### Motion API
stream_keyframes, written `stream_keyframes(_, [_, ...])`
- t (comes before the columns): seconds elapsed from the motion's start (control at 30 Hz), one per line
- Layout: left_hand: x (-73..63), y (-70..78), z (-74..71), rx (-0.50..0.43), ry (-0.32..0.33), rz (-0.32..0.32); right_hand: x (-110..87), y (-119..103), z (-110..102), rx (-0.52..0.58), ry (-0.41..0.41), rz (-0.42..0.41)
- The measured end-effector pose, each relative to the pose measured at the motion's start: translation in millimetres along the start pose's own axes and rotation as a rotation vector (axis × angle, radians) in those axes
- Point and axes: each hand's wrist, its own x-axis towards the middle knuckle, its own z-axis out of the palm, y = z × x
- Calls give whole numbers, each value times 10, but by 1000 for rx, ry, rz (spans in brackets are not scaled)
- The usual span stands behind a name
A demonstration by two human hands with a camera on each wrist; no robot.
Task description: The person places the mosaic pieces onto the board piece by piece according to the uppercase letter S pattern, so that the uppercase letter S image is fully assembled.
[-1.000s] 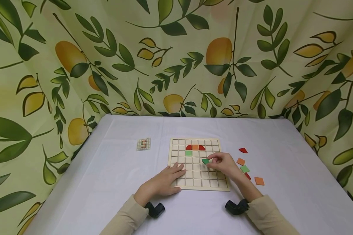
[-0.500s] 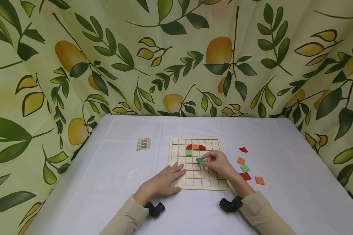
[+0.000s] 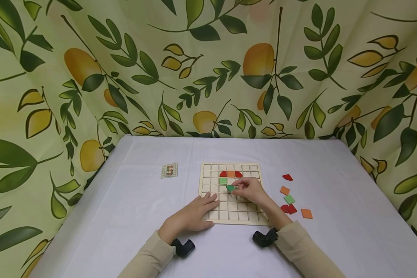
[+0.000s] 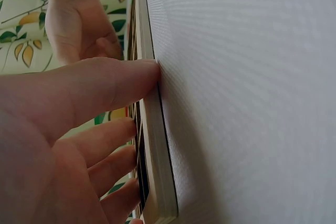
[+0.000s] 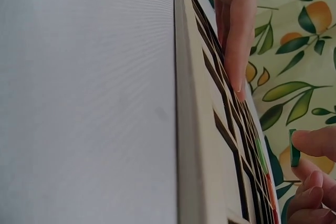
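Green piece, with one curved side, is pinched between thumb and fingertips of the right hand, whose remaining fingers are curled. It is held just above the gridded board, near the board's middle and to the left of that hand's fingertips, its broad face roughly level with the board; no clear long axis can be made out. By judgement, the relation that matters is to the light green square seated on the board: the piece is found diagonally to the near right of it. The right hand is by far the nearer; the left hand is laid on the board's near left corner, fingers extended and spread, thumb against the near edge, nothing grasped. On the card, left of the board's far half, a figure like the letter S can be read; no brand is seen.
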Motion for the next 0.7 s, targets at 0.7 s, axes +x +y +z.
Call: stream_keyframes(0.7, [-48, 17, -23, -9, 31, 56, 122, -51, 142, -31, 50, 34])
